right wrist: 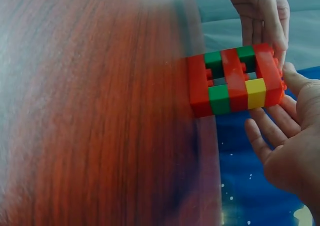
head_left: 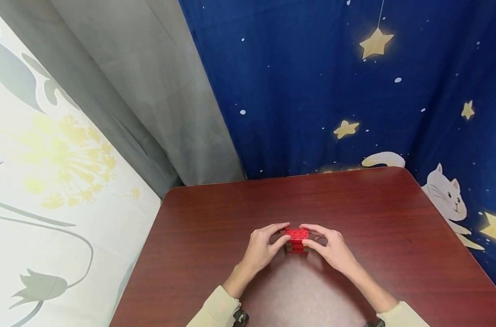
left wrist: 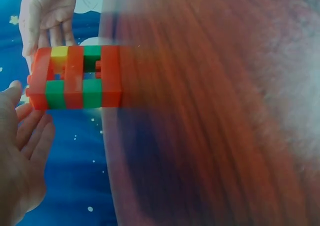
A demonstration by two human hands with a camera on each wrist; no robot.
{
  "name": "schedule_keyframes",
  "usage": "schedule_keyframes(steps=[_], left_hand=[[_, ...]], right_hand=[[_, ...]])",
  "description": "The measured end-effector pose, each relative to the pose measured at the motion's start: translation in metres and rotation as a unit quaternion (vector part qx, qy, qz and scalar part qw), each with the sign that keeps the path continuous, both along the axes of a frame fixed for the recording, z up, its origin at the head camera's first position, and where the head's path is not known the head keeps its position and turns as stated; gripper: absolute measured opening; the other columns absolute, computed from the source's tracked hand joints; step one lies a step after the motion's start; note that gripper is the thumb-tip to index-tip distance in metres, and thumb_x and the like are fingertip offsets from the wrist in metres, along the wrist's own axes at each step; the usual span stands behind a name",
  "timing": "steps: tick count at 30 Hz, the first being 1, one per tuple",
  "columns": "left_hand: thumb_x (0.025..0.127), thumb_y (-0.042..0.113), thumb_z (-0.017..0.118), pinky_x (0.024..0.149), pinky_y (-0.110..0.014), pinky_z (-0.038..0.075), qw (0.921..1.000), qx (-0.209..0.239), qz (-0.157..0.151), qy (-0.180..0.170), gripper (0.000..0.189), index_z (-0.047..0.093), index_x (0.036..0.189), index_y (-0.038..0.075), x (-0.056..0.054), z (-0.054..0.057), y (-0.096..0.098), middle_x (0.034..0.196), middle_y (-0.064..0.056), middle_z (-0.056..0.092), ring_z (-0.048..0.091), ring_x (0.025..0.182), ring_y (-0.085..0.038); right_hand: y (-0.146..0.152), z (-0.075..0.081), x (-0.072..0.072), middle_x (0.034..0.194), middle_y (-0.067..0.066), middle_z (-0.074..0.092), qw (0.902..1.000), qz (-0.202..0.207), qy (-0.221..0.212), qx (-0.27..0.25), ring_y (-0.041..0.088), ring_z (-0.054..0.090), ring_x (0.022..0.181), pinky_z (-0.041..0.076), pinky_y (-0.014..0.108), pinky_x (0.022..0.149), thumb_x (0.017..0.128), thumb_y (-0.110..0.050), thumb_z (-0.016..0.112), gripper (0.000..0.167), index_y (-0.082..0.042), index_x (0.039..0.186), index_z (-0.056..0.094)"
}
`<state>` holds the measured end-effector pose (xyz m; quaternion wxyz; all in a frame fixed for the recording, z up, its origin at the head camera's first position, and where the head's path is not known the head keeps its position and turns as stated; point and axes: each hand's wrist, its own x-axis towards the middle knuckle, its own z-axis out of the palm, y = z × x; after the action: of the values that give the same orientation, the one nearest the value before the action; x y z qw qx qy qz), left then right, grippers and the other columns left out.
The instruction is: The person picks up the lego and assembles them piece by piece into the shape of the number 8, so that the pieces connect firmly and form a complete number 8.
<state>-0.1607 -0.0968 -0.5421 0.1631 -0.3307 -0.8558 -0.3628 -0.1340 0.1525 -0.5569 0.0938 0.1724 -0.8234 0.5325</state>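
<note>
A stack of toy building bricks (head_left: 297, 234) stands upright on the table, with studs on its red top. Three red layers alternate with small corner bricks: a yellow brick (left wrist: 59, 59) and green bricks (right wrist: 219, 99), with gaps between them. My left hand (head_left: 259, 247) holds the left end of the top red brick, thumb at the front corner and index finger at the back. Mirroring it, my right hand (head_left: 333, 249) holds the right end. In both wrist views the lower fingers spread loosely beside the stack.
The dark reddish wooden table (head_left: 215, 213) has rounded far corners. Behind it hang a blue star-patterned curtain (head_left: 297, 91) and a grey curtain (head_left: 121, 81); a white floral one (head_left: 68, 227) hangs at left. A glare patch lies in front of the stack.
</note>
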Motion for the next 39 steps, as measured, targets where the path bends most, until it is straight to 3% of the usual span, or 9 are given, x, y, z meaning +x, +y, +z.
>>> schedule_keyframes(steps=[4,12,15,19,28,33,39], left_hand=[[0.094,0.03,0.083,0.094,-0.028,0.059,0.9999,0.002,0.002,-0.013,0.037,0.078,0.129,0.016,-0.001,0.002,0.0,0.119,0.003,0.078,0.074,0.109,-0.009],[0.092,0.031,0.083,0.089,-0.022,0.058,0.9946,0.059,0.0,-0.085,0.034,0.08,0.124,0.02,0.0,-0.004,0.002,0.117,0.005,0.079,0.072,0.109,-0.004],[0.092,0.029,0.083,0.088,-0.021,0.059,0.9939,0.068,-0.003,-0.088,0.034,0.08,0.125,0.019,-0.001,-0.005,0.002,0.117,0.003,0.079,0.073,0.108,-0.004],[0.094,0.029,0.082,0.088,-0.023,0.059,0.9965,0.052,0.0,-0.066,0.035,0.079,0.126,0.018,0.0,-0.006,0.0,0.118,0.004,0.078,0.073,0.109,-0.006],[0.093,0.028,0.084,0.092,-0.028,0.059,0.9997,0.014,0.003,-0.022,0.039,0.076,0.13,0.016,0.003,-0.008,-0.001,0.119,0.005,0.078,0.073,0.11,-0.009],[0.092,0.028,0.086,0.093,-0.031,0.06,0.9996,0.006,0.011,-0.024,0.044,0.074,0.132,0.014,0.004,-0.009,-0.001,0.121,0.002,0.077,0.073,0.11,-0.009],[0.091,0.024,0.087,0.09,-0.029,0.061,0.9991,0.018,0.009,-0.039,0.047,0.072,0.135,0.017,0.006,-0.016,-0.002,0.121,-0.001,0.078,0.075,0.109,-0.011]], right_hand=[[0.0,0.002,0.001,0.105,0.003,0.08,0.9997,-0.009,0.018,0.016,0.011,0.074,0.08,0.062,0.036,0.071,0.09,-0.015,0.087,0.041,-0.013,0.13,0.076],[-0.002,-0.005,0.001,0.101,0.002,0.081,0.9986,-0.024,0.046,0.005,0.015,0.075,0.072,0.061,0.033,0.064,0.09,-0.013,0.086,0.037,-0.015,0.126,0.078],[-0.001,-0.006,0.0,0.102,0.002,0.081,0.9987,-0.021,0.047,0.0,0.019,0.075,0.071,0.06,0.031,0.063,0.091,-0.014,0.086,0.036,-0.016,0.126,0.078],[-0.002,-0.008,0.0,0.102,0.003,0.081,0.9993,-0.015,0.035,-0.004,0.024,0.075,0.071,0.06,0.031,0.064,0.092,-0.015,0.085,0.036,-0.018,0.127,0.077],[-0.003,-0.008,0.001,0.107,0.006,0.08,0.9995,-0.009,0.029,-0.003,0.014,0.076,0.082,0.063,0.037,0.073,0.093,-0.014,0.084,0.04,-0.014,0.132,0.076],[-0.001,-0.009,0.003,0.116,0.006,0.079,0.9998,-0.003,0.019,-0.002,0.016,0.076,0.093,0.064,0.042,0.082,0.091,-0.011,0.085,0.047,-0.01,0.136,0.072],[-0.002,-0.016,0.007,0.116,0.011,0.078,0.9998,-0.019,0.009,-0.002,0.029,0.077,0.102,0.063,0.042,0.085,0.09,-0.009,0.086,0.046,-0.003,0.134,0.072]])
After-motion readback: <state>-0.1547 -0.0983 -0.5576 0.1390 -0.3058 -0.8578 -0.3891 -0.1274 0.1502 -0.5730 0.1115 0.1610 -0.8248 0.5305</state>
